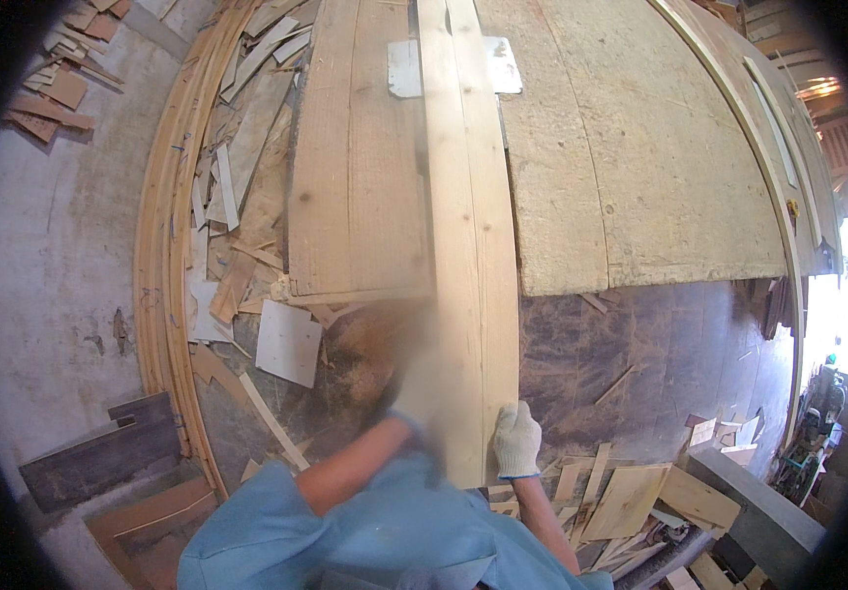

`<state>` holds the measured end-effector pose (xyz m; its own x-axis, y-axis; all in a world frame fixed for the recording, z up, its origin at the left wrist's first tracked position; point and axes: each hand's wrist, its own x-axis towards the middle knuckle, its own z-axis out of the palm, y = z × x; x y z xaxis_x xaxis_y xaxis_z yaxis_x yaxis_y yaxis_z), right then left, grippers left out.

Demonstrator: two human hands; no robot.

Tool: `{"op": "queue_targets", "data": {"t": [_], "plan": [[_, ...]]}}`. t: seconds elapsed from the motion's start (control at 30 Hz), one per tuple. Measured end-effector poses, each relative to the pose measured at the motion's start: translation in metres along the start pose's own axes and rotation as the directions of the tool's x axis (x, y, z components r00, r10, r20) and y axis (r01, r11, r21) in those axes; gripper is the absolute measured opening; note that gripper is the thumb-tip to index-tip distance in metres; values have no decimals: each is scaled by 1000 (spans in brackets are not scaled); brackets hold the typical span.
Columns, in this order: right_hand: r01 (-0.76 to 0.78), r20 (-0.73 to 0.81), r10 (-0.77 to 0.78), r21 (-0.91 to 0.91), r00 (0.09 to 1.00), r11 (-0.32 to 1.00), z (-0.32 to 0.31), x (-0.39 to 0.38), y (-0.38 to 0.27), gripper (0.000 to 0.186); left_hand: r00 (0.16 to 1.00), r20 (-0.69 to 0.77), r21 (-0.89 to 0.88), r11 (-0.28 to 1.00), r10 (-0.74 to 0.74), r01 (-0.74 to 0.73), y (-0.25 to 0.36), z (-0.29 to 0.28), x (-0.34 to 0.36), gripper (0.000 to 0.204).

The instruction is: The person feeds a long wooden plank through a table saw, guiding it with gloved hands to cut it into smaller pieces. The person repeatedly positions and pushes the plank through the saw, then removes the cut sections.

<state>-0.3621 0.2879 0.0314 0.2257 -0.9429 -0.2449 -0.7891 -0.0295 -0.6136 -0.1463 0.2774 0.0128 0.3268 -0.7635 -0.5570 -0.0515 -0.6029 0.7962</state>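
Observation:
A long pale timber board (488, 324) runs away from me over the workbench, with a lengthwise line down its face. My right hand (517, 444), in a whitish knitted glove with a blue cuff edge, is closed round the board's right edge near its close end. Beside the board's left edge is my left hand (422, 398), also gloved. A hazy blur covers its fingers, so I cannot make out their grip. Farther off, the board crosses a pale metal plate (504, 65) set in the wooden bench top (562, 177).
Wood offcuts (237, 187) litter the left side, beside long stacked strips (163, 246). A white panel piece (288, 342) lies on the dusty floor (591, 379). More scraps (626, 501) and a grey beam (758, 501) are at right, near green machinery (817, 423).

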Motion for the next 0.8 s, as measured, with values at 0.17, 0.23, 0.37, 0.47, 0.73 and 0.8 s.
{"op": "queue_targets", "data": {"t": [0.17,0.23,0.37,0.47,0.73,0.8], "plan": [[-1,21,1,-41,1000,999,9,10,8,33,998,8,29,997,-67,67,10,-4,13,34],[-8,16,8,-40,1000,999,8,16,3,33,1000,22,-37,999,-11,12,9,-5,19,34],[2,3,-2,-10,1000,1000,4,34,-7,33,998,22,-260,964,60,-52,4,-4,31,35],[-52,-22,53,26,998,998,8,43,-5,35,999,1,-239,970,40,-39,22,-5,34,34],[-139,27,140,-34,990,990,5,58,-25,24,999,51,152,988,5,-13,-13,14,-31,36],[-127,57,130,-57,990,990,4,63,-30,26,988,39,-187,970,-149,154,-14,25,-42,40]]}}
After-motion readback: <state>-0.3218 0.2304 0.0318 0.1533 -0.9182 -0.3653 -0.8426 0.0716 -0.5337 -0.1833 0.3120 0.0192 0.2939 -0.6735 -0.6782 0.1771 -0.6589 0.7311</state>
